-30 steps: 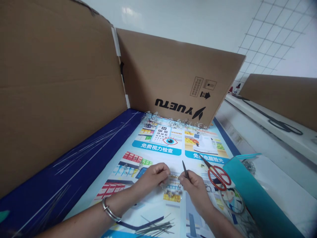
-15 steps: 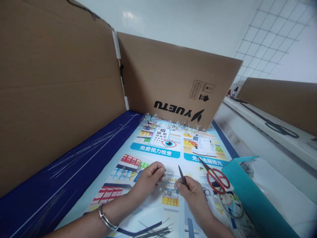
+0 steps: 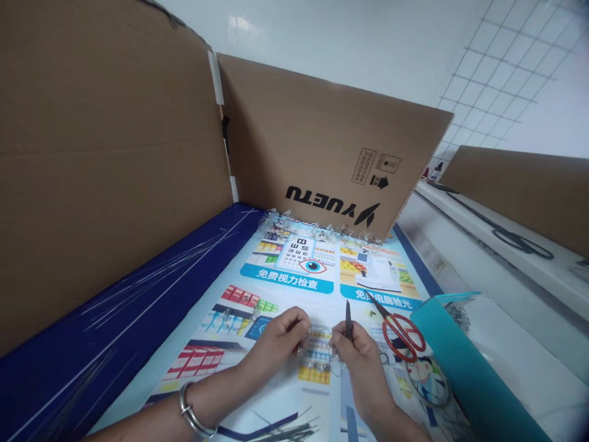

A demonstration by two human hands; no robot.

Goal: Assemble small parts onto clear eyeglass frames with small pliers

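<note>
Between my hands, low in the middle of the head view, hangs a thin clear wire piece with small beads point(image 3: 316, 362). My left hand point(image 3: 288, 331), with a silver bangle point(image 3: 188, 408) on its wrist, pinches one end of it. The fingers of my right hand point(image 3: 356, 347) are closed around a dark pointed tool point(image 3: 348, 319), its tip up, and also touch the wire's other end. Red-handled scissors point(image 3: 402, 334) lie right of my right hand on the printed sheet point(image 3: 280, 393).
Cardboard panels point(image 3: 294, 135) stand at the left and back. Clear beaded pieces point(image 3: 322, 233) line the back panel's foot. Cut wires point(image 3: 289, 430) lie in front, long wires point(image 3: 175, 264) on the blue strip at left. A teal-edged box point(image 3: 469, 362) and a wire coil point(image 3: 430, 380) are at right.
My right hand has turned, so the dark tool now points more upright. The wire between my hands has shifted and forms a wider arc. My left hand has moved slightly.
</note>
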